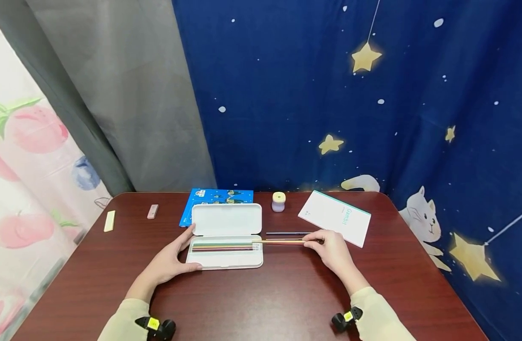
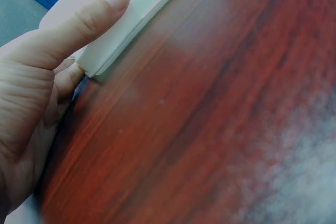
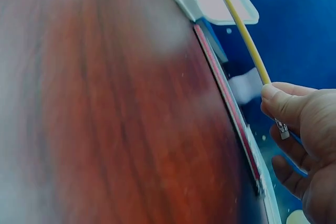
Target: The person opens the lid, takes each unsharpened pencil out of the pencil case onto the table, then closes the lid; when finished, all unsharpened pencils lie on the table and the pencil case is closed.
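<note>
A white pencil case (image 1: 231,262) lies with its lid (image 1: 227,220) raised. Several coloured pencils (image 1: 222,247) are lined up inside it. My left hand (image 1: 173,258) grips the case's left end, the thumb (image 2: 100,19) over the front rim and the fingers partly hidden behind it. Between thumb and fingertips, my right hand (image 1: 332,251) pinches a yellow pencil (image 3: 240,27) near its eraser end. The far end of that pencil overlaps the case's right side in the head view. Below the held pencil, a red pencil (image 3: 221,85) lies on the table; a dark pencil (image 1: 286,233) lies farther back.
A blue booklet (image 1: 186,215) lies partly behind the lid. Behind the pencils stands a small lilac container with a yellow top (image 1: 278,202). A white Gambit pad (image 1: 329,213) is at the back right. A pink eraser (image 1: 152,211) and a pale yellow bar (image 1: 109,221) lie at left.
</note>
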### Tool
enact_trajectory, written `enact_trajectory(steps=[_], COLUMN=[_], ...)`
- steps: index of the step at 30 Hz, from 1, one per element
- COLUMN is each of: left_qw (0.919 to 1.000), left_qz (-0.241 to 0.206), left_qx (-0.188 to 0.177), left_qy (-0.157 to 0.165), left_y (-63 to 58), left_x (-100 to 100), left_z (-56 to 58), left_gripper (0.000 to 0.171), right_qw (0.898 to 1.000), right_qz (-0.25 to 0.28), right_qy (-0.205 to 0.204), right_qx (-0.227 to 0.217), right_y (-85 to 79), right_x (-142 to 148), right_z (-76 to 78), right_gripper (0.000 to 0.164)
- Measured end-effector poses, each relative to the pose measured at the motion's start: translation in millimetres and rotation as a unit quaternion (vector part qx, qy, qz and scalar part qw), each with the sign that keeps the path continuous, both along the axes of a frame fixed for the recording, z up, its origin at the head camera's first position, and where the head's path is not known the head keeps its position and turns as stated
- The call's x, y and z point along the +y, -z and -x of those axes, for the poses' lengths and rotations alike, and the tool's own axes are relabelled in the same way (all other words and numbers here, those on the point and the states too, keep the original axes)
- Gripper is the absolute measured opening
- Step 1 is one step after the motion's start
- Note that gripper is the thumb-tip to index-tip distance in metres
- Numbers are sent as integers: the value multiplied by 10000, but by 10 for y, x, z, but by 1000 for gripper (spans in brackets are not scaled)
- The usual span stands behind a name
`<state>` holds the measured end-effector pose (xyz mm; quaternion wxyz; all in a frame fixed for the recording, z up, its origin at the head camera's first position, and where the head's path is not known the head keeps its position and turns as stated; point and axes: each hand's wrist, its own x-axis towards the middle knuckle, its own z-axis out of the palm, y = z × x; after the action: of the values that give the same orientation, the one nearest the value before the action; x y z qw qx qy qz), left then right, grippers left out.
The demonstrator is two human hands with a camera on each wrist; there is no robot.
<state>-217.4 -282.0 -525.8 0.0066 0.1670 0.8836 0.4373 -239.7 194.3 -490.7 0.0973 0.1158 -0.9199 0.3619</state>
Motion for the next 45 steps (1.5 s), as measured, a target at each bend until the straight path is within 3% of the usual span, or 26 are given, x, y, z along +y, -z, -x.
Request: enact_trajectory(steps=[19, 45], left_qw=[10000, 10000], left_qz=[-83, -49], left_qx=[5, -16], left_qy=[34, 56], left_y=[-12, -40], left_x=[-21, -7], left_z=[-14, -5], left_gripper=[119, 120], right_qw=[9988, 9963], right_qz=[-457, -858], right_qy=[171, 52], right_qx=[50, -54], right_y=[150, 157], right_x=[259, 322], right_z=[-54, -33], right_gripper=[12, 18])
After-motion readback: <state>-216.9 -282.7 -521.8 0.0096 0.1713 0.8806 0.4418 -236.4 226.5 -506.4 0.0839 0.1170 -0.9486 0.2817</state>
